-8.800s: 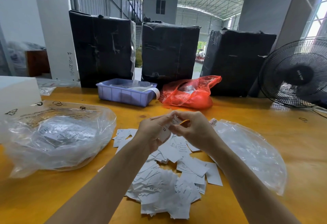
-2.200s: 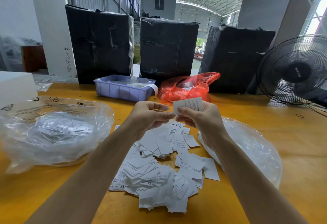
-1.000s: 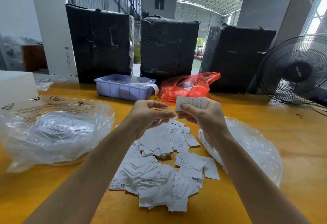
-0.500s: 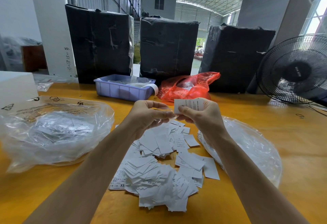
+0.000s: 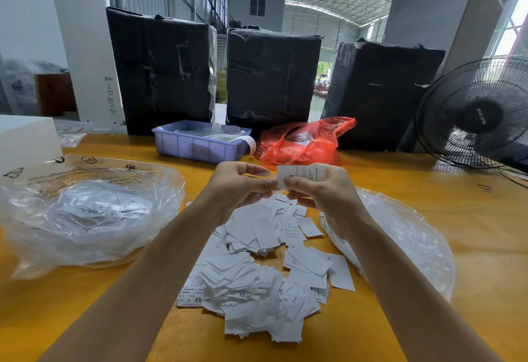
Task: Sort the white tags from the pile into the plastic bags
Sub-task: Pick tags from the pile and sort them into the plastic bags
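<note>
A yellow table (image 5: 428,219) carries a pile of white tags (image 5: 257,273) — clear plastic bags (image 5: 85,219) flank it, a purple tray (image 5: 200,144) and red bag (image 5: 303,141) behind.

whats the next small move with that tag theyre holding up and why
Probably drop the tag into one of the two clear bags. The right hand pinches it above the pile, the left hand touches its edge, and its print faces the camera, so it seems read. Which bag, I cannot tell.

Both hands (image 5: 285,187) pinch one white tag (image 5: 300,173), print unreadable, above pile (image 5: 257,270).
</note>
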A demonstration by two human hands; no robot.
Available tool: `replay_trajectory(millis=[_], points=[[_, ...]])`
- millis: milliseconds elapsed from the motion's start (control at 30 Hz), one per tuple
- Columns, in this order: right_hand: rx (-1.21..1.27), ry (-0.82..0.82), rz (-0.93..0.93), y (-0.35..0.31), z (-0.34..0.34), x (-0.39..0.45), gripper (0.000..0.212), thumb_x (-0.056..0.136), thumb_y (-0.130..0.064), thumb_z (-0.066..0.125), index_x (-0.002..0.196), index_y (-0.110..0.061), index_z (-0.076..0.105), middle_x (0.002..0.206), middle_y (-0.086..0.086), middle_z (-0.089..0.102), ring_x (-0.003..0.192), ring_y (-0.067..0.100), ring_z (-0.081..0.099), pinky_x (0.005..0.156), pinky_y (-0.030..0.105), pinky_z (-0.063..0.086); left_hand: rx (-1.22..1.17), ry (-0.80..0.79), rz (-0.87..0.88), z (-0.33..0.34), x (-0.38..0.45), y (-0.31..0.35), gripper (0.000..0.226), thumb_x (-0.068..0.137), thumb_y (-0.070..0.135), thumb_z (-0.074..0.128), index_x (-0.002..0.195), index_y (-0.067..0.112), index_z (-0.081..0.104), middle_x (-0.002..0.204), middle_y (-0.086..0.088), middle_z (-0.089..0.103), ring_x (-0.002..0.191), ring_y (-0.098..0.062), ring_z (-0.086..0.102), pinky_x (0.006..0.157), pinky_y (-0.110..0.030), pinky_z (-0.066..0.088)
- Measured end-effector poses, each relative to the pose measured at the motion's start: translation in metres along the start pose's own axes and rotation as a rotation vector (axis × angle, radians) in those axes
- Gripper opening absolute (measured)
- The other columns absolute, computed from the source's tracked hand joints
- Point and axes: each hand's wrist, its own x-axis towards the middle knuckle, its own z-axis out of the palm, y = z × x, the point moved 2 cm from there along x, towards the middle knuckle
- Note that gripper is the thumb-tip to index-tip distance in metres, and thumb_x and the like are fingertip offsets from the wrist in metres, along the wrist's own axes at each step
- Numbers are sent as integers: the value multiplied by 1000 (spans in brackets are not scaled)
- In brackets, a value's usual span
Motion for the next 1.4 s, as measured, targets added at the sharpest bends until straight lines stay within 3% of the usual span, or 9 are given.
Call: replay_trajectory(millis=[233, 567, 800, 967, 1033, 1200, 1300, 1400], points=[[-51, -101, 195, 3, -8, 2, 22, 66, -8, 82, 81, -7, 66, 60, 0, 66, 50, 7, 61, 51, 18, 51, 22, -4, 11, -1, 1, -1, 24, 67, 7, 79, 87, 10, 65, 66, -3, 73, 59, -12, 70, 52, -17, 55], [-264, -210, 151, 1, -9, 1, 50, 43, -28, 83, 87, -15, 64, 89, 9, 66, 75, 18, 67, 71, 26, 58, 93, -24, 65, 3, 0, -5, 11, 78, 20, 73, 81, 10, 69, 67, -1, 73, 62, -11, 71, 48, -14, 51], [-320, -208, 70, 2, -6, 2, 53, 60, -19, 84, 102, -22, 52, 96, 7, 59, 83, 17, 64, 59, 15, 54, 105, -23, 59, 10, 0, -11, 11, 78, 20, 74, 80, 11, 70, 70, -1, 74, 64, -12, 71, 50, -16, 51], [-219, 50, -141, 4, -5, 6, 38, 82, -7, 70, 117, -4, 57, 91, 8, 67, 75, 16, 69, 68, 24, 59, -104, 74, 40, 9, 2, -12, 15, 80, 17, 72, 86, 4, 68, 73, -6, 74, 63, -17, 72, 49, -18, 52], [-263, 90, -220, 5, -2, 6, 34, 84, -7, 68, 117, -2, 61, 93, 8, 69, 79, 17, 69, 71, 28, 59, -134, 73, 24, 9, 3, -14, 14, 80, 16, 73, 84, 4, 68, 76, -9, 73, 63, -17, 72, 51, -20, 54], [-309, -27, -229, 10, 10, 2, 36, 82, -16, 71, 118, -12, 63, 94, 6, 66, 75, 17, 68, 62, 22, 57, -59, 63, 34, 12, 4, -19, 17, 78, 18, 74, 87, 4, 71, 82, -13, 69, 74, -18, 66, 55, -23, 55], [-280, 69, -213, 11, 9, 4, 45, 86, -21, 66, 128, -9, 53, 91, 2, 61, 70, 14, 67, 63, 23, 58, -120, 132, 56, 13, 7, -20, 12, 78, 19, 75, 81, 8, 69, 79, -9, 68, 75, -18, 64, 57, -24, 55], [-293, 124, -252, 10, 10, 3, 38, 87, -16, 67, 121, -1, 60, 100, 10, 67, 76, 16, 68, 68, 24, 58, -202, 198, 58, 13, 9, -22, 11, 79, 19, 74, 80, 11, 67, 78, -8, 67, 76, -19, 64, 67, -30, 57]])
